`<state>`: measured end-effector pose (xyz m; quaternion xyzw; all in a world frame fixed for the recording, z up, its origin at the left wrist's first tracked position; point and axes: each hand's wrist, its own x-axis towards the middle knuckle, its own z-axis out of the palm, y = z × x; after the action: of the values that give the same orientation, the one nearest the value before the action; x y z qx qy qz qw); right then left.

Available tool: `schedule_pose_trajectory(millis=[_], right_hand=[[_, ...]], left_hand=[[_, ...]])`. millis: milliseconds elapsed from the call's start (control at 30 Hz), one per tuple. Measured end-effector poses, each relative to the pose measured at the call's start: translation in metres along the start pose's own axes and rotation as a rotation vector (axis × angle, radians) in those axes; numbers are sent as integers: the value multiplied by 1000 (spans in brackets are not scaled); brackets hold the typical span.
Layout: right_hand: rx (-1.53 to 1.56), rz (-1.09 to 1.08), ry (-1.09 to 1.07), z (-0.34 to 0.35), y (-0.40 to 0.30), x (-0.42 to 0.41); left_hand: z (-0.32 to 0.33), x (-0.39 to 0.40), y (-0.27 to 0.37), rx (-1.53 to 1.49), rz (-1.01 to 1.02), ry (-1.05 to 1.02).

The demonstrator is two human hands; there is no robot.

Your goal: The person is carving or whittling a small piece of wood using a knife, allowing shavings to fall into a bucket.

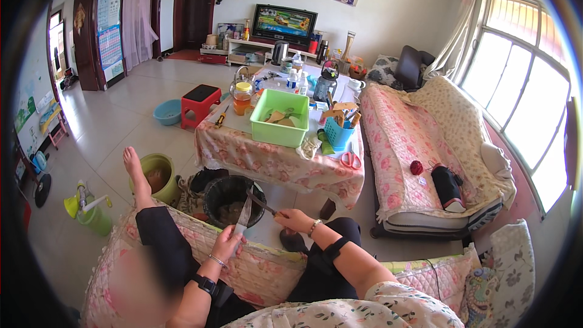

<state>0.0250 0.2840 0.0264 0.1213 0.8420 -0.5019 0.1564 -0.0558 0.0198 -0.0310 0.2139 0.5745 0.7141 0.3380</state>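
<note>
My left hand (227, 243) grips the pale handle of a flat tapered blade (246, 212), which points up over a black bucket (212, 207). From the right, my right hand (296, 222) holds the wooden handle of a slim dark tool (262, 201). Its tip meets or crosses the blade near the blade's upper end; whether they touch cannot be told. The bucket stands on the floor below both hands, with murky brownish matter inside.
A cloth-covered table (273, 164) bears a green plastic basin (280, 134), a blue basket of tools (339, 135), red-handled scissors (351, 159) and a screwdriver (222, 117). An olive bucket (171, 187) stands left of the black one. A red stool (200, 107) and sofa (401, 159) flank the table.
</note>
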Motion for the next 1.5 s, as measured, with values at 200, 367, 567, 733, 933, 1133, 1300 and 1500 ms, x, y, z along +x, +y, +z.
schedule_pose_trajectory(millis=[200,367,567,733,933,1133,1300,1500], right_hand=[[-19,-7,-179,11,1,-2],[2,22,11,2,0,0],[-41,16,-193,9,-3,-3],[22,8,1,2,1,0],[-24,15,-239,9,-4,-3],[26,44,-23,0,-2,-1],[-4,53,-148,7,-4,-3],[-5,26,-188,6,-5,-8]], left_hand=[[0,-2,0,6,5,-2],[0,-1,1,2,12,-4],[0,-2,0,8,10,-3],[2,-1,2,-1,11,-9],[-1,-3,-1,-2,7,4],[2,-1,3,-10,7,-1],[0,-2,-1,-7,1,7],[1,-1,-1,5,4,-1]])
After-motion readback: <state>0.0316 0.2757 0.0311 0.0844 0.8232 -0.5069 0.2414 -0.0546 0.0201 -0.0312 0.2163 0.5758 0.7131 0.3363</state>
